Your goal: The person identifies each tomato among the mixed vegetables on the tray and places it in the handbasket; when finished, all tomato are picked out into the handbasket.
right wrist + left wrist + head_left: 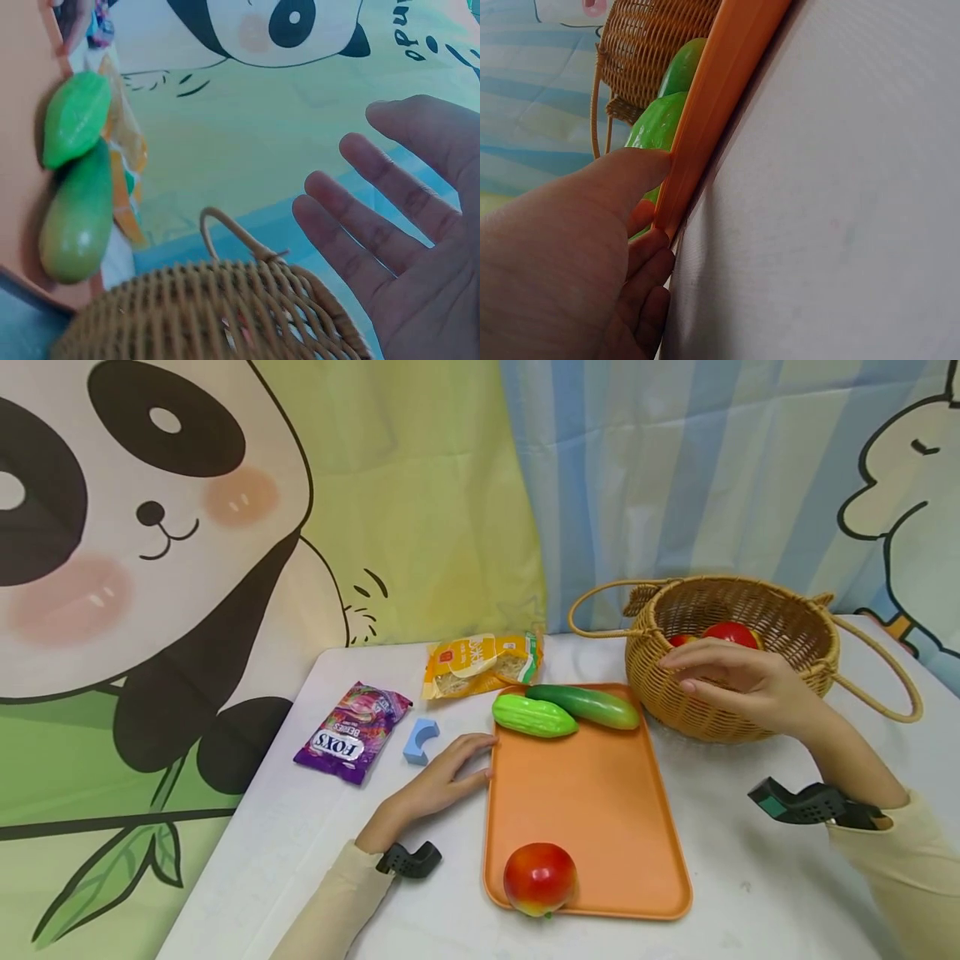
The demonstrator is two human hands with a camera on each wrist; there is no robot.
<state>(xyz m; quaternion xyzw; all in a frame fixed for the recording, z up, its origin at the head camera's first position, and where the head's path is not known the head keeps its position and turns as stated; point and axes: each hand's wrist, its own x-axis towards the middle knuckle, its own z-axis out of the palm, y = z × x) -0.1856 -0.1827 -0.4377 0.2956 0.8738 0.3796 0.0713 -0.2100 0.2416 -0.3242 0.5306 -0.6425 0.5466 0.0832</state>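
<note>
My left hand [442,781] rests beside the orange tray [585,810], its thumb and fingertips touching the rim at the left side. In the left wrist view the fingers look relaxed against the tray's outer wall. A light green bitter melon [534,716] and a dark green cucumber [588,706] lie at the tray's far end. Near its front left corner sits a red-yellow fruit [540,878]. Over the near side of the wicker basket [678,697] hovers my right hand [750,685], fingers extended, holding nothing. Red fruit [731,633] shows inside the basket, partly hidden by its wall and the hand.
Left of the tray lie a purple candy bag [354,731] and a blue arch block [422,742]. A yellow food packet [483,664] lies behind the tray. The basket's loop handles [881,672] stick out at both sides. A printed curtain [435,502] hangs behind the white table.
</note>
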